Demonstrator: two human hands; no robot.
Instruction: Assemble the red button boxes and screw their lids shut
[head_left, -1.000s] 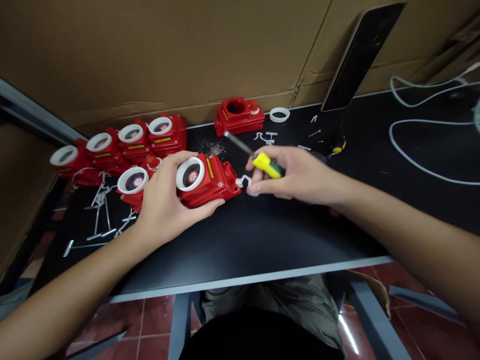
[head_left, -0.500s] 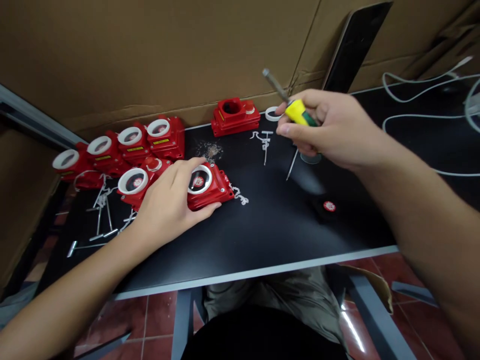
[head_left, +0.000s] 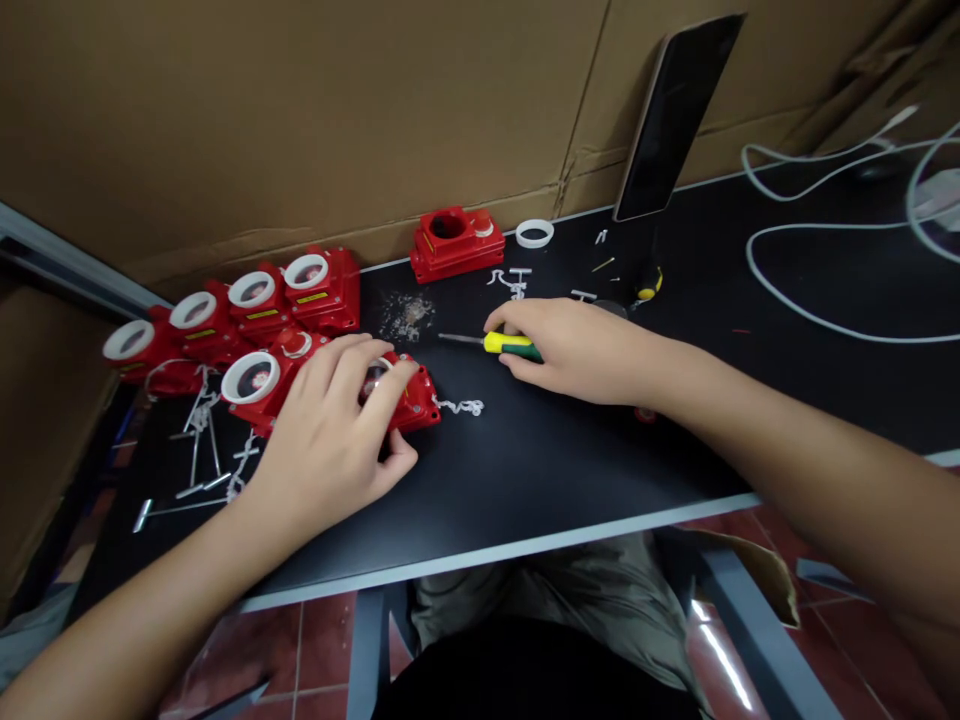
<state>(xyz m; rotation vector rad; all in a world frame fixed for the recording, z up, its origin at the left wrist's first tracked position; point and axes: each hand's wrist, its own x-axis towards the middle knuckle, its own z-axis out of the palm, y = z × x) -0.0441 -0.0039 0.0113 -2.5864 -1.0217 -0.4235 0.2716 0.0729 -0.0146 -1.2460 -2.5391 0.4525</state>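
Observation:
My left hand [head_left: 326,420] lies over a red box [head_left: 418,398] with a round window, its fingers over the top and its thumb at the near side. The hand covers much of that box. A short light chain [head_left: 463,407] trails from the box's right end. Held in my right hand [head_left: 581,350] is a screwdriver [head_left: 504,344] with a yellow and green handle. Its shaft points left, just above or on the table beyond the box; I cannot tell which. Another red box [head_left: 251,385] with a white ring sits against the left hand's far side.
Several red boxes [head_left: 322,300] with white rings stand in a row at the back left. A red box with an open hole [head_left: 457,245] and a loose white ring [head_left: 534,234] are near the cardboard wall. Metal T-bars [head_left: 196,450] lie left. A dark panel [head_left: 679,120] leans behind; a white cable [head_left: 817,303] loops right.
My right hand has come down and left with the screwdriver, whose shaft has swung from pointing up to pointing left. My left hand has slid slightly, covering more of the box's window.

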